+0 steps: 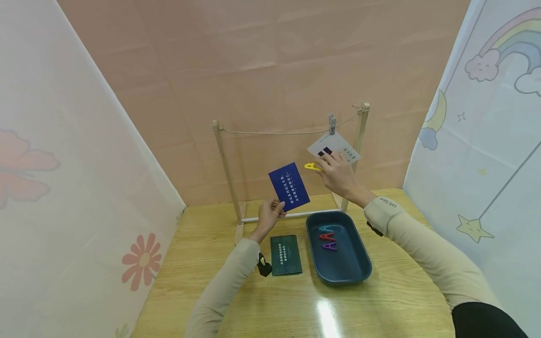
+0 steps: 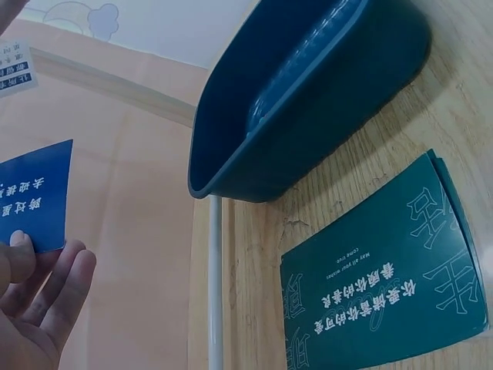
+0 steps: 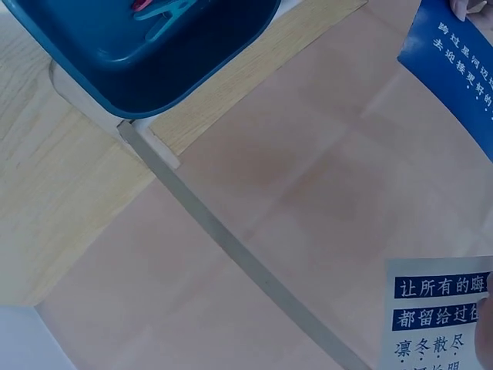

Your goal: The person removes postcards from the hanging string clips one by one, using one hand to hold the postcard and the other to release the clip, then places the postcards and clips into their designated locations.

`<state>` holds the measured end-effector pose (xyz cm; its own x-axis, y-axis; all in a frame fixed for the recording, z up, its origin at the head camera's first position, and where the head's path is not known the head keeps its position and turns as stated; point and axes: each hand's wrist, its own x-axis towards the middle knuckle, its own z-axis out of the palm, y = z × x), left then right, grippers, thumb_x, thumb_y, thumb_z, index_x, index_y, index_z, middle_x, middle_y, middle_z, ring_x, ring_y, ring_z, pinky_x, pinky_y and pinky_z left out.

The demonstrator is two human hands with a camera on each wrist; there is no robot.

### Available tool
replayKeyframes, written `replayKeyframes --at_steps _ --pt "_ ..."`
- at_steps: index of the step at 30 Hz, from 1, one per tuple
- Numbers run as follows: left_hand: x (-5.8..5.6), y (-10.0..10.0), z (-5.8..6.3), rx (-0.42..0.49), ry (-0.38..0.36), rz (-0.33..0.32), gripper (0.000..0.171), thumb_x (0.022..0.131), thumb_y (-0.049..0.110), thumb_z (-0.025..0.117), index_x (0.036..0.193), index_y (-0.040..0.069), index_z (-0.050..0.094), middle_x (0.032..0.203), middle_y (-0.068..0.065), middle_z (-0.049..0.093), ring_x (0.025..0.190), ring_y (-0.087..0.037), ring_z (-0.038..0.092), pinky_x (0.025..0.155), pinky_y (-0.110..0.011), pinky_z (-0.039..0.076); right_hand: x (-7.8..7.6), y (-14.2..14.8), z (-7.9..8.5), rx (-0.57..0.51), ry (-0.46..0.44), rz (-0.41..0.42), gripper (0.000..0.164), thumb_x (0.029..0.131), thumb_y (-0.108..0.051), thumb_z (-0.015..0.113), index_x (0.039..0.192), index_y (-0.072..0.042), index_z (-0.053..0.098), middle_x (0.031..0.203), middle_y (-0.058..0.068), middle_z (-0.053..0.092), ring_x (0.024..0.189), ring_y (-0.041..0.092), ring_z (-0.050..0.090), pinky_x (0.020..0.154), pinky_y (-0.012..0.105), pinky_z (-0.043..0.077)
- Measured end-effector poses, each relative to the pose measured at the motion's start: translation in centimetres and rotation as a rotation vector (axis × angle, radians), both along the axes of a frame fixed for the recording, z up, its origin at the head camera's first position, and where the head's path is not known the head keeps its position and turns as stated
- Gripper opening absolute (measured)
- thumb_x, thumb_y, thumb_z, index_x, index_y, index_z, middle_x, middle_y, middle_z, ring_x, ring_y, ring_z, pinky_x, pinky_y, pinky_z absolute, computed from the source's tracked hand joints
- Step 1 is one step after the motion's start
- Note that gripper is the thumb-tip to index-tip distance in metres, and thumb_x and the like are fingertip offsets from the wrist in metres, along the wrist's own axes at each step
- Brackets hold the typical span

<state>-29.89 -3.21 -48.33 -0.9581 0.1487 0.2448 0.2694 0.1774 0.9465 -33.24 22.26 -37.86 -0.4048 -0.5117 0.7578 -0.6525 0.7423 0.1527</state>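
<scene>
My left hand [image 1: 269, 217] pinches a dark blue card [image 1: 289, 185] with white writing by its lower edge, in front of the cord. In the left wrist view the thumb lies on the front of that card [image 2: 35, 193]. Further right, my right hand [image 1: 339, 174] holds a yellow clothespin [image 1: 312, 166] pointing left. Behind it a white card [image 1: 320, 145] hangs tilted from a grey clothespin [image 1: 332, 125] clipped on the cord [image 1: 270, 133]. Part of the white card is hidden by the right hand.
A wooden frame [image 1: 228, 173] holds the cord, with a white bar [image 1: 304, 214] low between its posts. On the table stands a dark blue tray [image 1: 346, 277] holding blue, red and purple clothespins [image 1: 328, 246]. Green cards [image 1: 286, 258] lie stacked left of it.
</scene>
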Motion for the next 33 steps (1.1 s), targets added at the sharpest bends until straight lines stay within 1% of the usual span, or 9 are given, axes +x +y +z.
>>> replayKeyframes --at_steps 8,11,12,14,19,20,27,29,33 --pt "0.2 -0.6 -0.9 -0.003 0.005 -0.023 0.016 0.100 0.002 0.058 0.106 -0.012 0.061 0.089 -0.027 0.068 0.079 -0.041 0.070 0.075 -0.051 0.061 -0.1 0.2 -1.1 0.003 0.020 0.009 0.032 0.080 -0.006 0.081 0.107 0.004 0.069 0.099 0.018 0.067 0.088 0.037 0.058 0.079 0.050 0.050" --pt "0.4 -0.8 -1.3 0.006 0.016 -0.029 0.016 0.100 0.002 0.058 0.105 -0.012 0.061 0.088 -0.027 0.068 0.079 -0.043 0.069 0.073 -0.048 0.062 -0.1 0.3 -1.3 0.000 0.020 0.011 0.032 0.078 -0.005 0.082 0.106 0.004 0.069 0.098 0.018 0.067 0.087 0.037 0.059 0.078 0.051 0.051" --pt "0.7 -0.8 -1.0 0.003 0.019 -0.030 0.015 0.100 0.001 0.057 0.104 -0.013 0.061 0.088 -0.029 0.067 0.078 -0.045 0.069 0.072 -0.049 0.062 0.0 0.4 -1.4 0.001 0.016 0.008 0.032 0.078 -0.005 0.082 0.106 0.003 0.070 0.099 0.018 0.067 0.088 0.038 0.059 0.077 0.051 0.051" --pt "0.8 -0.9 -1.1 -0.005 0.022 -0.024 0.014 0.099 0.000 0.057 0.102 -0.013 0.061 0.086 -0.029 0.067 0.077 -0.043 0.069 0.070 -0.047 0.063 0.2 0.5 -1.5 0.003 0.000 0.002 0.031 0.079 -0.003 0.080 0.107 0.003 0.070 0.101 0.019 0.068 0.089 0.038 0.059 0.076 0.051 0.050" --pt "0.6 -1.1 -2.0 -0.032 0.003 -0.010 0.012 0.099 0.000 0.058 0.101 -0.011 0.061 0.084 -0.027 0.068 0.079 -0.046 0.068 0.070 -0.047 0.062 0.5 0.6 -1.9 0.007 -0.020 -0.017 0.031 0.078 -0.002 0.078 0.107 0.003 0.070 0.105 0.018 0.068 0.088 0.037 0.058 0.073 0.049 0.049" --pt "0.6 -1.1 -2.1 -0.031 0.003 -0.012 0.013 0.099 0.000 0.057 0.101 -0.013 0.061 0.084 -0.028 0.067 0.080 -0.049 0.067 0.070 -0.049 0.062 0.5 0.6 -1.9 0.010 -0.018 -0.020 0.031 0.078 -0.003 0.079 0.107 0.002 0.070 0.105 0.017 0.068 0.087 0.036 0.058 0.072 0.049 0.049" --pt "1.4 -1.2 -1.6 -0.006 0.000 -0.048 0.015 0.099 -0.007 0.054 0.103 -0.021 0.057 0.088 -0.039 0.063 0.077 -0.050 0.066 0.073 -0.062 0.057 0.5 0.7 -2.6 0.014 -0.024 -0.024 0.031 0.079 -0.005 0.080 0.108 0.002 0.070 0.105 0.017 0.068 0.086 0.036 0.057 0.069 0.047 0.047" --pt "1.4 -1.3 -1.7 0.001 -0.003 -0.051 0.015 0.099 -0.006 0.054 0.103 -0.021 0.057 0.089 -0.040 0.062 0.078 -0.053 0.065 0.073 -0.061 0.058 0.5 0.7 -2.9 0.012 -0.034 -0.016 0.031 0.079 -0.005 0.081 0.107 0.002 0.070 0.104 0.017 0.068 0.085 0.036 0.057 0.068 0.047 0.046" --pt "1.1 -1.4 -2.5 -0.026 -0.007 -0.026 0.014 0.100 -0.002 0.055 0.101 -0.016 0.058 0.087 -0.034 0.065 0.081 -0.053 0.066 0.071 -0.054 0.061 0.5 0.7 -3.3 0.020 -0.040 0.001 0.032 0.078 -0.006 0.082 0.106 0.002 0.069 0.099 0.017 0.066 0.083 0.035 0.056 0.070 0.047 0.047"
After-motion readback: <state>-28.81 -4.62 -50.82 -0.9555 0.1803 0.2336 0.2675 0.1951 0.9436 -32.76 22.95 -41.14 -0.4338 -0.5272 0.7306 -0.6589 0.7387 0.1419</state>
